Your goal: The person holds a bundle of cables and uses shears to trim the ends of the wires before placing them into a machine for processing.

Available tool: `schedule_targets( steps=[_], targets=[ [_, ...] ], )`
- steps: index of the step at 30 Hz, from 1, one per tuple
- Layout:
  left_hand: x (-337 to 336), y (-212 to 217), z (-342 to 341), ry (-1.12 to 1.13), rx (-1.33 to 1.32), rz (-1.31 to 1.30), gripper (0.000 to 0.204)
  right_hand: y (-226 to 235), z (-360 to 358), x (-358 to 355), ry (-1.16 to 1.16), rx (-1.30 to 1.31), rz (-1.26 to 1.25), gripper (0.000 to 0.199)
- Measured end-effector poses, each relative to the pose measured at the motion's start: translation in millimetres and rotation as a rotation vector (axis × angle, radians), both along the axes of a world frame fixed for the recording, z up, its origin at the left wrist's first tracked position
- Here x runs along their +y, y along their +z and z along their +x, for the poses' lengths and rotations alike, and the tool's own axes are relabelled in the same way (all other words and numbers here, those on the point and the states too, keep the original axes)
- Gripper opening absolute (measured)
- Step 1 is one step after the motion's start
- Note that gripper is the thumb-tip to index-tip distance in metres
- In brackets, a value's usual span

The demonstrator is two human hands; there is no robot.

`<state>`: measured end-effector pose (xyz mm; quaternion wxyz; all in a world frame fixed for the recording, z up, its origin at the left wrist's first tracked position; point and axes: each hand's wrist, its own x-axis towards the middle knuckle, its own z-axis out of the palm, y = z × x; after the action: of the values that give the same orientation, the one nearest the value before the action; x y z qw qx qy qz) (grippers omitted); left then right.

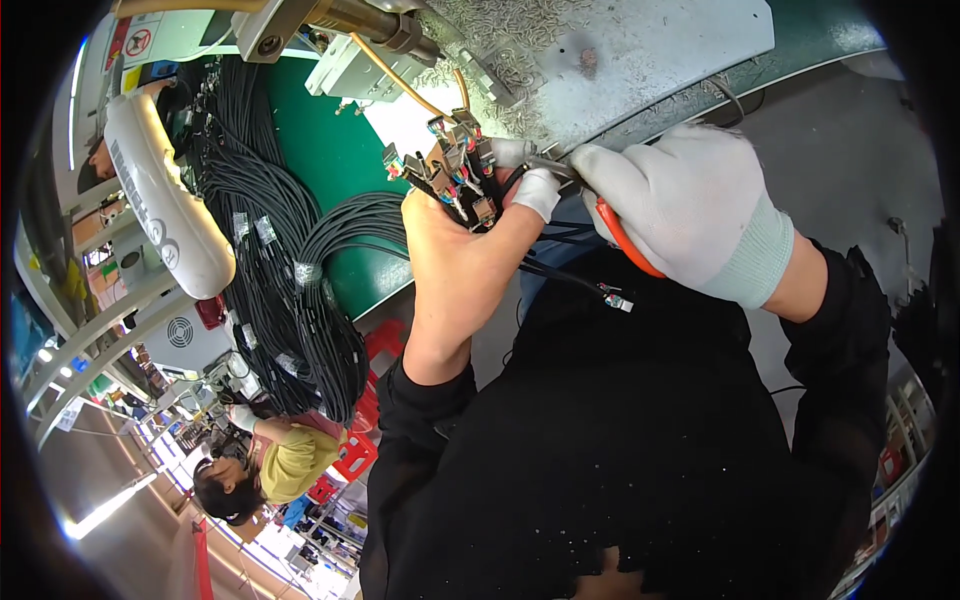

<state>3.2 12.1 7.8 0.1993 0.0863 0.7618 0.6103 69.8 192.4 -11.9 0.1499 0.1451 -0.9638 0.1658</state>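
My left hand (456, 262), bare but for white covers on the fingertips, is closed round a bunch of black cables. Their ends carry metal connectors (440, 165) with thin coloured wires showing. In a white knitted glove, my right hand (680, 205) grips a pair of pliers with an orange handle (628, 240). The pliers' metal jaws (553, 167) reach to the left thumb, beside one black cable; whether they touch it I cannot tell. Other cable ends with a small white plug (620, 303) hang below my hands.
Large bundles of black cable (265, 200) lie on the green bench (355, 275) at left. Ahead stands a machine with a metal nozzle (375, 28) above a grey plate (650, 60) strewn with metal bits. A white tubular lamp (168, 195) hangs left. A co-worker in yellow (298, 462) sits beyond.
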Motion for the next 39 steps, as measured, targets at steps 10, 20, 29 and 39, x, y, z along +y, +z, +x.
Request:
schedule_targets(
  steps=[10,20,29,39],
  targets=[
    [-6,-24,9,-0.025,0.522,0.135,0.028,0,-3,-26,-0.063,-0.132,-0.724,0.014],
    [-5,-22,1,-0.038,0.522,0.14,0.03,-4,-6,-29,-0.096,-0.075,-0.661,0.014],
    [-4,-20,-3,0.107,0.346,0.017,0.021,-13,-19,-27,-0.148,0.216,-0.389,0.011],
    [-10,-8,-12,0.085,-0.119,0.06,0.014,-11,-12,-27,0.06,-0.42,-0.956,0.011]
  ],
)
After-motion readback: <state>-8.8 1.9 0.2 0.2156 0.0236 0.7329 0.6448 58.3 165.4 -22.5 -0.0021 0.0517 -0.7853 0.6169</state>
